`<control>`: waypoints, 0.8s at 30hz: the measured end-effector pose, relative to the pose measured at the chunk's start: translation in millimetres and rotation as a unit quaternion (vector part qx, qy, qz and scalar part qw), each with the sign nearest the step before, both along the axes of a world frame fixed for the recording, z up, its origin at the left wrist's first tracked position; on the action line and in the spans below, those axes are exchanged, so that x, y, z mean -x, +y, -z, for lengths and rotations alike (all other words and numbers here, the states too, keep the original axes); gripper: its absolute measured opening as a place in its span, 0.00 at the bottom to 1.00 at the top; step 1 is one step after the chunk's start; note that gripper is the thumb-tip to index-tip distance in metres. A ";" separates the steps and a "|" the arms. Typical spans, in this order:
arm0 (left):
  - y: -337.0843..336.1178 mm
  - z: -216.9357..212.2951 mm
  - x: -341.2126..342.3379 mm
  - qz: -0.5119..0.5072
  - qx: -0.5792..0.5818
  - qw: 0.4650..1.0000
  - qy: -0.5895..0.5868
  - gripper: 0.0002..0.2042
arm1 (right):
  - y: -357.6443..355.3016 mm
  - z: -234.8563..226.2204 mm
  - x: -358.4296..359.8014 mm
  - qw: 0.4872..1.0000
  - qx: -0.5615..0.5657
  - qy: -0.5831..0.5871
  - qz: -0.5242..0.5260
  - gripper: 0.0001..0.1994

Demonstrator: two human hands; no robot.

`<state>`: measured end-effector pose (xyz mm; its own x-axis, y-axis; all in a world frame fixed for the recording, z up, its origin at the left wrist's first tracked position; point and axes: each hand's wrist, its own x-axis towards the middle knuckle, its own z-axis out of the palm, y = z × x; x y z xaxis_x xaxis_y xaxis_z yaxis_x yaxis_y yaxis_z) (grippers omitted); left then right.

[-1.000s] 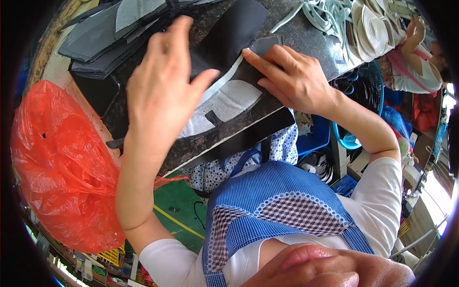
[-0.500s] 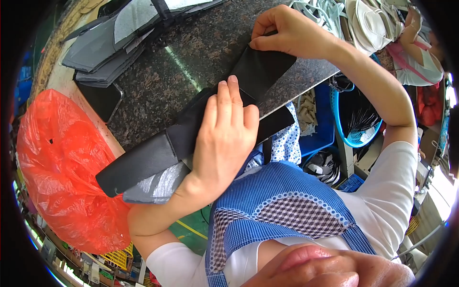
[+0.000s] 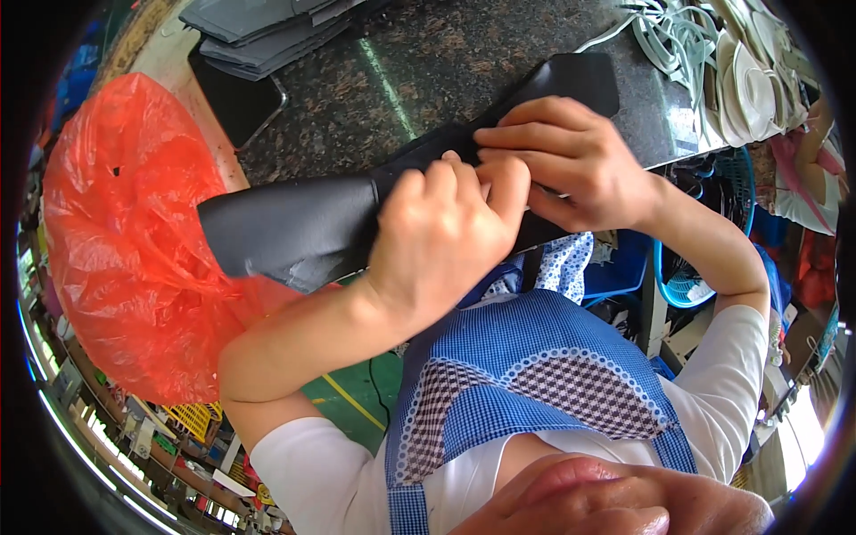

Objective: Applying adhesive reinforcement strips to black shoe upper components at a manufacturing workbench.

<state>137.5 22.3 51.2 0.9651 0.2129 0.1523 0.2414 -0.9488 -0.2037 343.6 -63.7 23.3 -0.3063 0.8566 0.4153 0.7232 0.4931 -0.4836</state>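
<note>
Close together, the left hand [image 3: 446, 234] and right hand [image 3: 580, 167] pinched the black leather-like panel [image 3: 299, 221] along the table's [image 3: 330, 125] near edge; its overhanging left end could have dragged it askew had either grip slackened.

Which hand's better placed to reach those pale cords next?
Probably the right hand: both hands are at the black piece, but it sits nearer the pale cords. The left hand is farther away.

Your long piece [image 3: 299, 223] is black, your apron [image 3: 535, 323] blue-checked, the bag [image 3: 134, 250] red, the table [image 3: 334, 125] speckled dark brown.
</note>
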 end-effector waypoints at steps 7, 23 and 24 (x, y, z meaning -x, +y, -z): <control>80.1 -20.3 37.6 0.038 0.330 0.943 -0.027 0.12 | 16.8 -2.9 -14.4 0.964 0.211 0.160 0.034 0.10; 53.1 38.6 112.7 -0.031 -0.059 0.907 -0.417 0.22 | 55.5 -5.8 94.6 0.987 0.098 0.048 0.115 0.09; 45.7 45.8 123.0 -0.042 -0.031 0.914 -0.402 0.21 | 60.4 -5.9 90.6 0.981 0.109 0.100 0.124 0.07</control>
